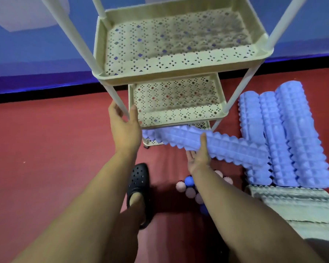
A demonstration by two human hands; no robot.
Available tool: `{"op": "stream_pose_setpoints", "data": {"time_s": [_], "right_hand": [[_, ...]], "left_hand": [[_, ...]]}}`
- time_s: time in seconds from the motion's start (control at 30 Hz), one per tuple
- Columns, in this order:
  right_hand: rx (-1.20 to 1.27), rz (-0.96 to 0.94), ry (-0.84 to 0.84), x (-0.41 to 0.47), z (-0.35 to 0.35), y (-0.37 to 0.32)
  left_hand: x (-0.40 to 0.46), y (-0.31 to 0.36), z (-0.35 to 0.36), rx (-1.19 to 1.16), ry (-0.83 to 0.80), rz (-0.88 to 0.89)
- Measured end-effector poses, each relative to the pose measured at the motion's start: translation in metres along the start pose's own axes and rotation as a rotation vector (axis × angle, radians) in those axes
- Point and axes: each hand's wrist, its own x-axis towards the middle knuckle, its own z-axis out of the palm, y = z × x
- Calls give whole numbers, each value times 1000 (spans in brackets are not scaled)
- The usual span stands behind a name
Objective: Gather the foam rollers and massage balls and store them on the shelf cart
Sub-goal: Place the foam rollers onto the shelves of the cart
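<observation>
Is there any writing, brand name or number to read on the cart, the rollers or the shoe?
None. The cart shows only punched diamond patterns, the blue foam rollers only moulded bumps, and the black shoe only round holes. No readable text shows on any of them.

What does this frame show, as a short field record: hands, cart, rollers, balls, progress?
left hand: grips the cart's front left post
right hand: holds a blue foam roller, one end in the bottom tray
shelf cart: cream, three perforated trays; the upper two hold nothing
other rollers: three blue ones side by side on the red floor, right of the cart
massage balls: pink and blue, clustered on the floor under the right arm
progress: first roller going in; the rest not yet stored
</observation>
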Motion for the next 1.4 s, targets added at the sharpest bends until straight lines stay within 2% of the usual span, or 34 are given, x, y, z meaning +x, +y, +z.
{"op": "stream_pose_setpoints", "data": {"time_s": [0.3,0.47,0.6,0.7,0.77,0.9,1.1,1.27,1.4], "right_hand": [[79,120,-19,36,38,32],[-45,208,-30,44,63,57],[-259,341,-42,49,61,63],[-445,282,-45,57,46,56],[-484,274,-49,57,34,49],[-396,246,40,57,1,32],[-169,38,191,60,-40,3],[-267,-61,67,73,-60,-7],[-254,-115,33,77,-59,-3]], "left_hand": [[17,-7,-5,99,-5,44],[19,-8,4,118,21,69],[20,-12,4,121,13,75],[24,-14,2,118,-1,65],[27,-14,2,122,0,72],[28,-9,6,136,13,60],[25,-8,10,125,17,42],[22,-10,11,139,2,68],[19,-11,14,152,6,68]]}}
